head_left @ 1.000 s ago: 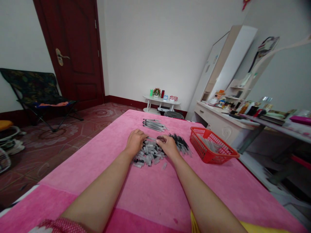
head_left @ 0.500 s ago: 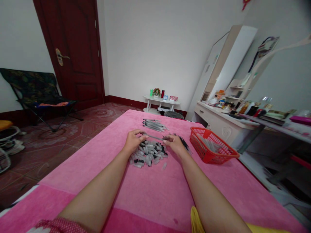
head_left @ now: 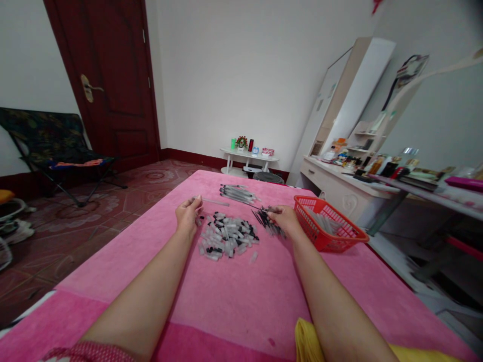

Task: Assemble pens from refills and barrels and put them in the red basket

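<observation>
My left hand [head_left: 187, 215] is closed on a clear pen barrel [head_left: 216, 202], which points right above the pink cloth. My right hand [head_left: 283, 218] pinches a thin dark pen refill [head_left: 253, 205] whose tip points left. Just beneath those fingers lies a bunch of black refills [head_left: 266, 221]. Between my hands spreads a heap of clear and black pen caps [head_left: 228, 236]. Farther back, several pens [head_left: 237, 193] lie side by side in a stack.
A red plastic basket [head_left: 320, 236] with clear barrels [head_left: 324, 222] stands at the right on the pink cloth [head_left: 226, 296]. Yellow fabric [head_left: 307, 342] lies near my right forearm. Beyond are a dressing table [head_left: 332, 178], a low white table [head_left: 245, 153] and a folding chair [head_left: 56, 146].
My hands have moved apart from the barrel held between them. The left went left with a barrel; the right went right to the refills and now pinches one.
</observation>
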Demonstrator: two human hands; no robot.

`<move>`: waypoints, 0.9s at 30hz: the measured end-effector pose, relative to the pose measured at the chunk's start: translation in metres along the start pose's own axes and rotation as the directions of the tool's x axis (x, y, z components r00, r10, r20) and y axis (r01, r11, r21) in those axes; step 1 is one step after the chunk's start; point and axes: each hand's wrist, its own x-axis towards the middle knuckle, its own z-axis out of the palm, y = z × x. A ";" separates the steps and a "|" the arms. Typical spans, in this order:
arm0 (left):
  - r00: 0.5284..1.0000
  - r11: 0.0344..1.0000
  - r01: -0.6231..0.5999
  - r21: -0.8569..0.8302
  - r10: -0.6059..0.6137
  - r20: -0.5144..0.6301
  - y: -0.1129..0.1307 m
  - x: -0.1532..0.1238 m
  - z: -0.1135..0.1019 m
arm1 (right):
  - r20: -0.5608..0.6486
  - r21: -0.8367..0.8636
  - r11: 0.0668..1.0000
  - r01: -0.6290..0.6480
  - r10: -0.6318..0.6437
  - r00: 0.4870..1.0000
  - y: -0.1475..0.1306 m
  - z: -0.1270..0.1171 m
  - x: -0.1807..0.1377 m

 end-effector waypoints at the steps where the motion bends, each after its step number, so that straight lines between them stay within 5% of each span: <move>1: 1.000 1.000 0.007 0.014 -0.006 -0.024 0.000 0.001 -0.001 | -0.039 -0.023 1.000 0.002 -0.003 0.999 0.000 -0.007 0.001; 4: 0.999 0.998 0.031 0.055 -0.029 -0.046 -0.002 0.001 -0.002 | -0.179 -0.225 0.974 -0.005 -0.036 0.983 -0.006 -0.022 -0.001; 7: 0.999 0.997 0.044 0.069 -0.042 -0.026 -0.002 0.002 -0.002 | -0.280 -0.585 0.805 -0.100 -0.084 0.956 -0.016 -0.026 -0.008; 10: 0.999 0.997 0.048 0.059 -0.046 -0.030 -0.002 0.002 -0.003 | -0.260 -0.750 0.637 -0.177 -0.037 0.965 -0.023 -0.023 -0.015; 13: 0.998 0.997 0.054 0.057 -0.052 -0.038 -0.002 0.002 -0.003 | -0.213 -0.791 0.586 -0.173 0.000 0.977 -0.028 -0.020 -0.018; 18: 0.999 0.999 0.046 0.026 -0.046 0.027 0.001 -0.002 0.000 | -0.104 -0.675 0.738 -0.015 -0.075 0.992 -0.033 -0.011 -0.017; 22: 0.983 1.000 0.024 0.011 -0.026 0.180 0.008 -0.012 0.010 | 0.154 -0.273 0.930 0.245 -0.209 0.966 -0.037 0.010 -0.017; 24: 0.966 1.000 0.018 0.018 -0.022 0.258 0.010 -0.020 0.017 | 0.243 -0.090 0.940 0.330 -0.300 0.922 -0.041 0.020 -0.021; 27: 0.930 0.999 0.007 0.037 -0.021 0.366 0.010 -0.031 0.026 | 0.318 -0.042 0.898 0.439 -0.404 0.858 -0.052 0.031 -0.030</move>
